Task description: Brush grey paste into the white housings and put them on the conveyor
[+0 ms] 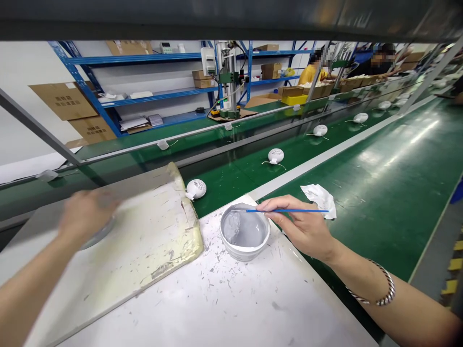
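My right hand (302, 226) pinches a thin blue paintbrush (285, 210), held almost level. The brush's tip end reaches over the inside of a white bowl (245, 252) near its far rim. Grey paint (253, 231) coats the bowl's inside, with a thicker lump on the left. My left hand (87, 217) is smeared by motion above a pale board (144, 231) with yellowed, worn edges. Partly hidden beneath that hand is a grey rounded thing (99, 236); whether the fingers grip it I cannot tell.
A white flecked worktop (217, 303) bears the bowl. Beyond it, a green conveyor (235, 171) carries several white openwork balls, one (196, 189) near the board. A crumpled tissue (320, 200) lies right. Behind stand blue shelves (144, 58), a bench machine (227, 82) and people at work.
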`<state>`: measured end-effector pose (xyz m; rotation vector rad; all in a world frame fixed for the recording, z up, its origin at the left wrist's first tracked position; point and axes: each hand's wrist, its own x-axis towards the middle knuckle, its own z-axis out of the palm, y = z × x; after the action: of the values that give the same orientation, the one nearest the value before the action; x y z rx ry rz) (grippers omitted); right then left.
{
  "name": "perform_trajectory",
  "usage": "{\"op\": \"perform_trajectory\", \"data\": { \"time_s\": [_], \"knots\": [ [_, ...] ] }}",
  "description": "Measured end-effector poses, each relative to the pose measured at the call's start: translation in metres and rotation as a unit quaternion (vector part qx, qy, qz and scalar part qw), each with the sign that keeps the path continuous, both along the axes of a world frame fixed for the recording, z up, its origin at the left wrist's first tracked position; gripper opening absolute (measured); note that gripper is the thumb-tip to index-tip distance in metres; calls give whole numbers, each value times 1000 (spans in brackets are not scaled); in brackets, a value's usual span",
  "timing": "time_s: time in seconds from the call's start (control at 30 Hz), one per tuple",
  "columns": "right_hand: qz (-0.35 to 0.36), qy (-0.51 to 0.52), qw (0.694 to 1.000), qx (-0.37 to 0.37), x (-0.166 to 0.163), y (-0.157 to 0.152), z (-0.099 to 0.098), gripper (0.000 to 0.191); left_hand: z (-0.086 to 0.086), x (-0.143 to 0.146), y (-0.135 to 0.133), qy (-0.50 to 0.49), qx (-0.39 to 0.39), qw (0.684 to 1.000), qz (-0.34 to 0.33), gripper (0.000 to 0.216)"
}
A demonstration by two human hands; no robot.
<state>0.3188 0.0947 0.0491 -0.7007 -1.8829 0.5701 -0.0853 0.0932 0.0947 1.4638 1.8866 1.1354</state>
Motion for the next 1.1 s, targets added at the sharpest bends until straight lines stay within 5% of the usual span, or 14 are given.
{"op": "perform_trajectory", "data": {
  "time_s": [0.1,0.17,0.27,0.37,0.67,0.8,0.97,1.1],
  "knots": [
    [15,-12,1000,16,-2,1,-4,19,-15,58,54,231,-84,969,8,47],
    [15,-9,1000,23,-4,1,-6,19,-27,98,92,302,-132,944,-10,64],
    [21,0,999,34,-8,3,-7,19,-43,137,130,370,-214,904,-24,52],
    [33,-2,999,33,-10,5,-8,21,-50,146,139,419,-246,873,-40,36],
    [52,10,998,-44,-8,5,-7,17,-29,99,68,399,-101,902,-132,69],
    [59,24,994,-88,-7,4,-4,14,-30,71,21,383,-112,907,-131,71],
    [66,72,984,-152,-7,2,-2,9,-39,55,-9,421,-166,884,-115,61],
    [81,185,947,-250,-8,7,-3,3,-36,48,-17,495,-162,850,-83,61]
  ]
}}
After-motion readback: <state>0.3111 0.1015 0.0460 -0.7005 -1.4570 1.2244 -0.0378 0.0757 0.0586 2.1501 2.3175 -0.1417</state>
